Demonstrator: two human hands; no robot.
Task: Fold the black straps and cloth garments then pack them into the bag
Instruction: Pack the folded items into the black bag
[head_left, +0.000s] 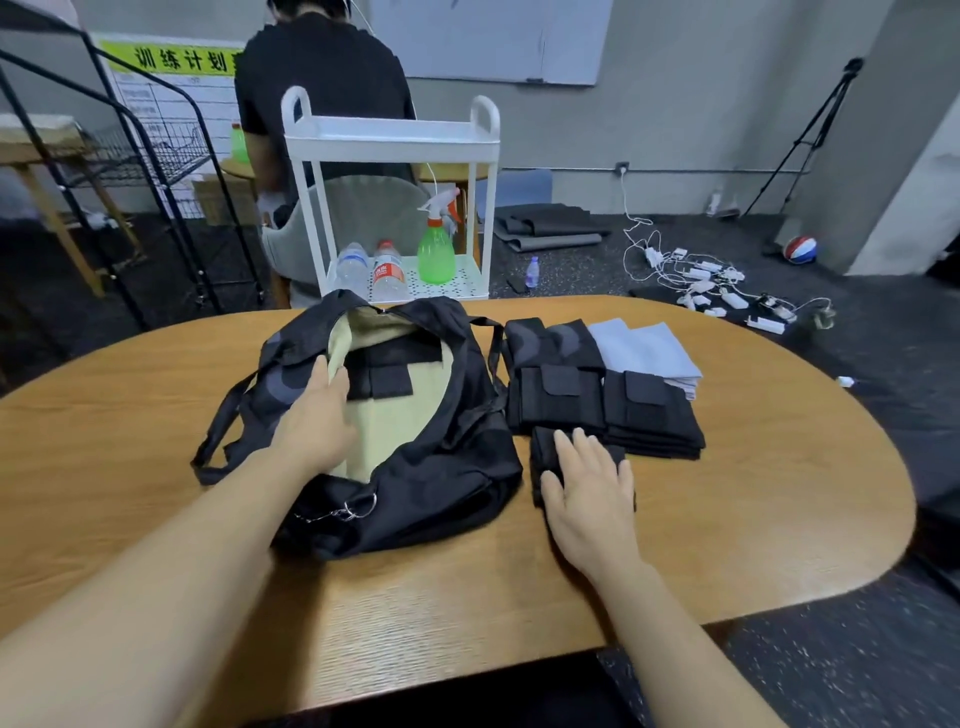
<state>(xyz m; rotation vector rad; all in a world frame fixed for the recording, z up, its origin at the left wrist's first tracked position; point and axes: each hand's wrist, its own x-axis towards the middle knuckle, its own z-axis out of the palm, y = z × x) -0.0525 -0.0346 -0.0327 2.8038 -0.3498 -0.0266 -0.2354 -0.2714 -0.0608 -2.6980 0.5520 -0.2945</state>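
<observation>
A black bag (441, 483) with a beige lining lies open on the wooden table (779, 493). One folded black strap (387, 371) sits inside it. My left hand (317, 415) holds the bag's left rim, fingers over the edge into the opening. To the right of the bag my right hand (587, 488) rests flat on a small folded black strap (545, 447). Behind it lie more folded black straps (558, 400), a second stack (654, 415), a folded patterned black garment (550, 340) and folded grey cloths (644, 351).
A white trolley (389, 140) with water bottles and a green spray bottle (436, 249) stands past the table's far edge. A person in black works behind it. A black wire rack (130, 171) is at the left. Chargers and cables lie on the floor at the right.
</observation>
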